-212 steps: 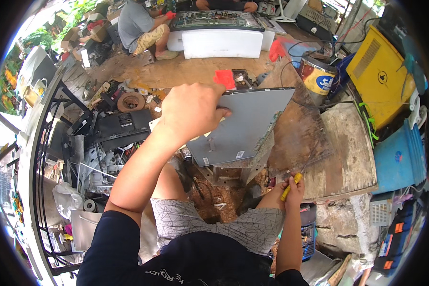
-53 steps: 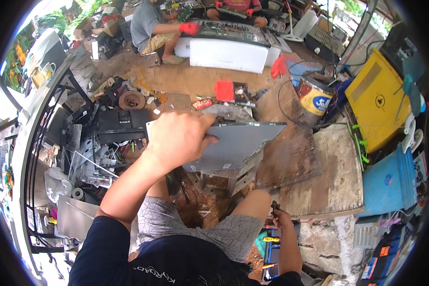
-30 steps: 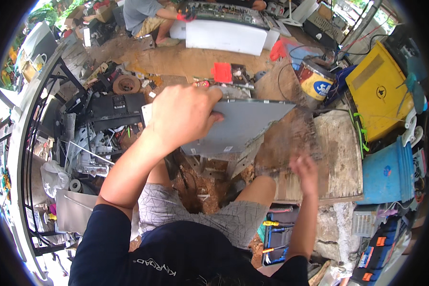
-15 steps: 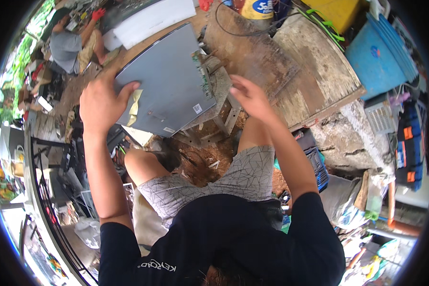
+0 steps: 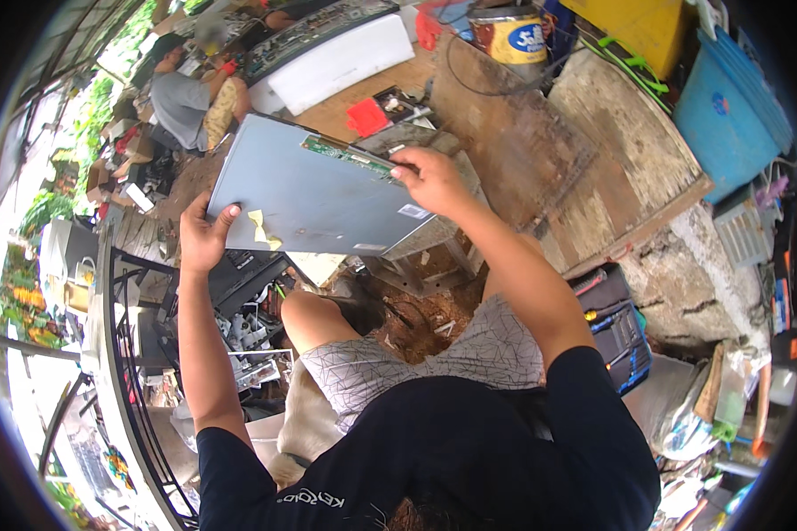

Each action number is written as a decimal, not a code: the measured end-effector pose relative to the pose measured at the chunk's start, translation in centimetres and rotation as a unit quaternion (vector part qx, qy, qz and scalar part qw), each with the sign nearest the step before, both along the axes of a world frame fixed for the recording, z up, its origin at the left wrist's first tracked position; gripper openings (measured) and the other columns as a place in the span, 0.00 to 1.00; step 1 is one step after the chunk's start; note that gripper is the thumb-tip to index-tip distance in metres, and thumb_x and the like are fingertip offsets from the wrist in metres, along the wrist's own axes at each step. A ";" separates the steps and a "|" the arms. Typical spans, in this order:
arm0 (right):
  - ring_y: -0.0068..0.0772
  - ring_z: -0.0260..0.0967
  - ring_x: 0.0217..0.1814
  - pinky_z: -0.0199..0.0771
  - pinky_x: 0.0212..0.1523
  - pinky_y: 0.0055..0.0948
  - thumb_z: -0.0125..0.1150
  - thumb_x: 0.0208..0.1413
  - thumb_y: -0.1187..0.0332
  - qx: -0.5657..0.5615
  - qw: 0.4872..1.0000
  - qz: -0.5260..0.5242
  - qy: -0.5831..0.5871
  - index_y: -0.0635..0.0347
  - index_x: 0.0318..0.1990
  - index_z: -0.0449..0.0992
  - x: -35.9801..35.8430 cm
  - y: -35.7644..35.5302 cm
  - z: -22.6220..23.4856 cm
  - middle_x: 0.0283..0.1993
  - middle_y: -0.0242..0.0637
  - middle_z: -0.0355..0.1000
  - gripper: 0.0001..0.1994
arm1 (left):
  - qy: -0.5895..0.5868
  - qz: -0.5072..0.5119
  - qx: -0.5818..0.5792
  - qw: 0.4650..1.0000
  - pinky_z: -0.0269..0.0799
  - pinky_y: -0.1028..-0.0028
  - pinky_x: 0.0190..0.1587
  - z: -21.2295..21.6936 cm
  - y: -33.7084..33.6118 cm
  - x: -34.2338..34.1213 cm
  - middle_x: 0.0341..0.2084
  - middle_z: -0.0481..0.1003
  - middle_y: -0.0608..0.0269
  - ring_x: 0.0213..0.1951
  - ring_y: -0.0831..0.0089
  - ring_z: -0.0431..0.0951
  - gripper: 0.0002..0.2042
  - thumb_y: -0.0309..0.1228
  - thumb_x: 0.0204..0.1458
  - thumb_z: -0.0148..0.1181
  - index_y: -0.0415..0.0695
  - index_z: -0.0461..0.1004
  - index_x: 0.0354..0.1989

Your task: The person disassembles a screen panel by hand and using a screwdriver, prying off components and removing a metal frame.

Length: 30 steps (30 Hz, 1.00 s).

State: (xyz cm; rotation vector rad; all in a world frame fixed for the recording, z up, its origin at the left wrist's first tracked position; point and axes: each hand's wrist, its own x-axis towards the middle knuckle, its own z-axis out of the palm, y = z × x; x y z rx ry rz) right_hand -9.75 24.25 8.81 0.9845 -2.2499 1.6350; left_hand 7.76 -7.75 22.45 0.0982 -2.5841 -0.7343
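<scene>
A flat grey display panel (image 5: 305, 190) is held up in front of me, tilted, with a strip of yellow tape and small labels on its face. Along its far edge runs a narrow green circuit board (image 5: 350, 157). My left hand (image 5: 205, 234) grips the panel's left edge, thumb on the face. At the right corner my right hand (image 5: 429, 180) pinches the edge by the end of the circuit board. Underneath, a block-like metal work stand (image 5: 456, 257) is partly hidden by the panel.
A rusty board (image 5: 509, 133) and a worn wooden table (image 5: 629, 159) stand at the right, near a blue bin (image 5: 731, 115). A red cloth (image 5: 366, 117) lies beyond the panel. Another person (image 5: 186, 102) sits far left. An open tool case (image 5: 615, 332) is by my right knee.
The panel has turned so its circuit board edge points away from me. My right hand, free before, now grips its right corner. The view has shifted left.
</scene>
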 end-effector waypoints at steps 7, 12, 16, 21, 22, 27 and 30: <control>0.44 0.73 0.38 0.72 0.39 0.35 0.61 0.55 0.71 0.035 0.986 -0.009 0.160 0.60 0.40 0.76 -0.7 2.2 8.6 0.37 0.40 0.75 0.07 | 0.045 -0.015 0.226 0.973 0.70 0.76 0.44 -6.6 -0.5 -0.7 0.36 0.78 0.65 0.37 0.79 0.73 0.16 0.35 0.56 0.65 0.36 0.75 0.45; 0.47 0.72 0.40 0.71 0.40 0.38 0.62 0.53 0.71 0.098 0.963 -0.021 0.251 0.60 0.39 0.76 0.6 2.5 9.7 0.37 0.40 0.74 0.07 | 0.066 -0.014 0.356 0.932 0.68 0.74 0.49 -14.9 1.2 -1.4 0.39 0.77 0.64 0.41 0.77 0.73 0.17 0.38 0.58 0.62 0.37 0.74 0.46; 0.47 0.71 0.41 0.71 0.41 0.39 0.63 0.51 0.71 0.125 0.964 -0.013 0.234 0.60 0.38 0.76 1.2 2.4 9.6 0.37 0.39 0.74 0.07 | 0.042 -0.004 0.364 0.931 0.67 0.73 0.50 -17.7 1.4 -1.4 0.40 0.77 0.63 0.43 0.76 0.72 0.17 0.38 0.59 0.61 0.37 0.73 0.48; 0.46 0.71 0.40 0.71 0.40 0.39 0.63 0.51 0.71 0.105 0.982 -0.008 0.156 0.60 0.37 0.77 2.0 1.9 7.3 0.36 0.39 0.73 0.07 | 0.057 -0.001 0.366 0.929 0.67 0.75 0.49 -17.5 0.6 -1.5 0.40 0.77 0.63 0.42 0.77 0.72 0.19 0.41 0.60 0.59 0.36 0.71 0.50; 0.46 0.71 0.40 0.71 0.40 0.39 0.62 0.51 0.71 0.103 0.980 -0.013 0.172 0.60 0.37 0.77 2.5 1.6 7.0 0.35 0.39 0.73 0.06 | 0.058 0.008 0.358 0.932 0.67 0.74 0.49 -17.2 0.2 -1.4 0.40 0.76 0.63 0.42 0.77 0.72 0.20 0.40 0.60 0.59 0.36 0.70 0.51; 0.45 0.71 0.39 0.71 0.38 0.38 0.62 0.51 0.71 0.092 0.967 -0.039 0.236 0.58 0.36 0.77 4.6 0.2 6.4 0.34 0.37 0.73 0.05 | 0.082 0.088 0.335 0.934 0.67 0.72 0.51 -19.4 -0.7 -2.4 0.42 0.75 0.58 0.46 0.73 0.72 0.19 0.39 0.61 0.58 0.36 0.68 0.51; 0.44 0.71 0.39 0.71 0.38 0.38 0.62 0.51 0.72 0.104 0.961 -0.038 0.254 0.57 0.36 0.77 4.6 -0.2 6.4 0.34 0.37 0.73 0.05 | 0.135 0.104 0.356 0.919 0.67 0.72 0.51 -19.1 0.5 -3.6 0.41 0.75 0.57 0.45 0.72 0.73 0.19 0.40 0.61 0.57 0.36 0.68 0.51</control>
